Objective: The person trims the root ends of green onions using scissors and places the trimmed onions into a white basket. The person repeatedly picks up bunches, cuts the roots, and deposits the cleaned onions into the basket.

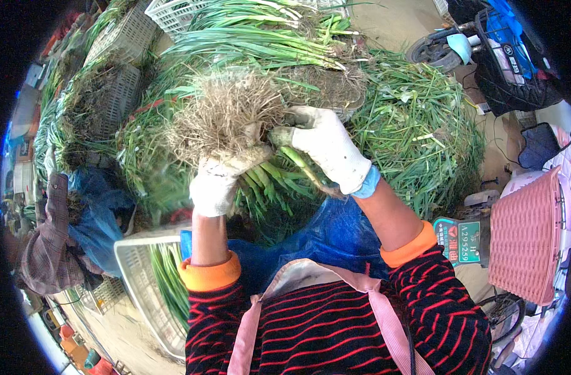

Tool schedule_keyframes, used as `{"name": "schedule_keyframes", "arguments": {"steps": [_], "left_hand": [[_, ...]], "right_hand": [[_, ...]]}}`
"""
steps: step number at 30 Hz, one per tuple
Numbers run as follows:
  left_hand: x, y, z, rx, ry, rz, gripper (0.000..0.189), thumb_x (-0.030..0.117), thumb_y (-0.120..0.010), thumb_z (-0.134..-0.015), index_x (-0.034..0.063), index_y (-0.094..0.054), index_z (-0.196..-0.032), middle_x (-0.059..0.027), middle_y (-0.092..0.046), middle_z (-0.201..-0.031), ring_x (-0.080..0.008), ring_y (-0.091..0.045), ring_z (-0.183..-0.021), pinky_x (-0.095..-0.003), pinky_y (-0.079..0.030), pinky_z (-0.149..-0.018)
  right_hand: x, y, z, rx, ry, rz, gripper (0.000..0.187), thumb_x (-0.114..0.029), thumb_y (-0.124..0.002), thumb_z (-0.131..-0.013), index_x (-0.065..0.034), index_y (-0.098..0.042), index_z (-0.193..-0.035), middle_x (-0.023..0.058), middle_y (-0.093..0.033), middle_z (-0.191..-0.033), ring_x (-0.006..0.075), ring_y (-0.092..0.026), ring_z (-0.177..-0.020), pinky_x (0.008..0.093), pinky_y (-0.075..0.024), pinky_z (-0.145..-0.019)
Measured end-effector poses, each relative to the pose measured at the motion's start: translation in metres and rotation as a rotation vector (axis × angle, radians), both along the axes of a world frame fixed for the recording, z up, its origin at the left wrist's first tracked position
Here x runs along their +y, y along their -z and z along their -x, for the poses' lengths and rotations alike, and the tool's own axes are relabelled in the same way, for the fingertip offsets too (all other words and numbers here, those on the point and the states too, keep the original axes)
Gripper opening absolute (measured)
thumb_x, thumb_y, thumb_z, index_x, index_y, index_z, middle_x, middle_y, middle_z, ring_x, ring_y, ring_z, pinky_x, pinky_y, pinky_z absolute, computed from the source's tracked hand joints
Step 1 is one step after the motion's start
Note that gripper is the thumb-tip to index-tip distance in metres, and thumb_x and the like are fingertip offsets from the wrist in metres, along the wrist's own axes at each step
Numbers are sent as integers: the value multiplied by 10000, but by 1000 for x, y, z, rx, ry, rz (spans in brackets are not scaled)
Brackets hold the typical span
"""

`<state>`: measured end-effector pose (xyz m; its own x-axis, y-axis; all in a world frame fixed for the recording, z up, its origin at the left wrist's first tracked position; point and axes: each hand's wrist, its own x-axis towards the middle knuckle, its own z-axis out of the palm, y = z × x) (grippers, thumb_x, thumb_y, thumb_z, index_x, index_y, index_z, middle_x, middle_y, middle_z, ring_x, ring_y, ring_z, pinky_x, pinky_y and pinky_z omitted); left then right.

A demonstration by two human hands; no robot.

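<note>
My left hand (214, 187), in a white work glove, is closed around a thick bunch of green onions (263, 180). Their dry, tangled roots (229, 115) point up and away from me, while the stalks slant down below the glove. My right hand (325, 145), gloved too and stained at the fingertips, is bent beside the roots. A single loose stalk (304, 166) runs from its fingertips under the palm, ending in a brownish tip; the fingers appear to pinch it. Beneath both hands, a blue apron or sheet (341, 234) covers my lap.
Cut leaves form a large heap (416, 136) on the right. More green onions (262, 44) lie across the far side near a white crate (173, 16). A white plastic tub (138, 290) stands at lower left. Another person's sleeve (51, 253) shows left; a pink basket (524, 234) is right.
</note>
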<state>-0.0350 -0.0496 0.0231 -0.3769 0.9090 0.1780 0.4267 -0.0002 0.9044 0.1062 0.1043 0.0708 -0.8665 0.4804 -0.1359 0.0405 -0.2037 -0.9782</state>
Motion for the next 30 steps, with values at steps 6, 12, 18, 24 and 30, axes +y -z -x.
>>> {"name": "schedule_keyframes", "arguments": {"steps": [6,12,18,24,30], "left_hand": [[23,-41,-21,-991,-284,-290,590,-66,-613,-754,33,-414,-1300,-121,-433,-1360,-199,-383,-1286,-342,-361,-1028],[25,-56,-18,-929,-460,-314,656,-50,-624,-756,-13,-338,-1345,-139,-425,-1365,-210,-415,-1262,-338,-411,-972],[12,-40,14,-917,-594,-322,423,58,-647,-782,-35,-536,-1180,-50,-547,-1205,-149,-534,-1037,-291,-411,-906],[4,-47,31,-841,-765,-427,334,46,-681,-758,-10,-603,-1078,-82,-614,-1068,-161,-605,-876,-310,-487,-800],[20,-45,10,-770,-675,-517,569,-13,-662,-748,-50,-441,-1271,-81,-479,-1320,-158,-523,-1108,-304,-421,-924]], "right_hand": [[-6,0,-5,210,187,496,148,-64,-619,-843,-2,-599,-975,82,-656,-912,158,-630,-855,272,-501,-772],[-9,1,-19,208,19,254,185,-80,-635,-843,21,-580,-988,94,-655,-894,181,-639,-864,291,-504,-796],[22,2,-71,-185,-244,-240,255,-265,-654,-795,-27,-646,-886,43,-604,-715,137,-541,-639,267,-449,-632],[110,66,-176,-1265,-319,-1647,239,-291,-597,-753,-104,-651,-892,117,-614,-879,272,-597,-808,449,-441,-746],[58,28,-53,-189,-104,-555,357,-228,-553,-854,-5,-591,-1129,127,-636,-1073,158,-589,-973,275,-447,-863]]}}
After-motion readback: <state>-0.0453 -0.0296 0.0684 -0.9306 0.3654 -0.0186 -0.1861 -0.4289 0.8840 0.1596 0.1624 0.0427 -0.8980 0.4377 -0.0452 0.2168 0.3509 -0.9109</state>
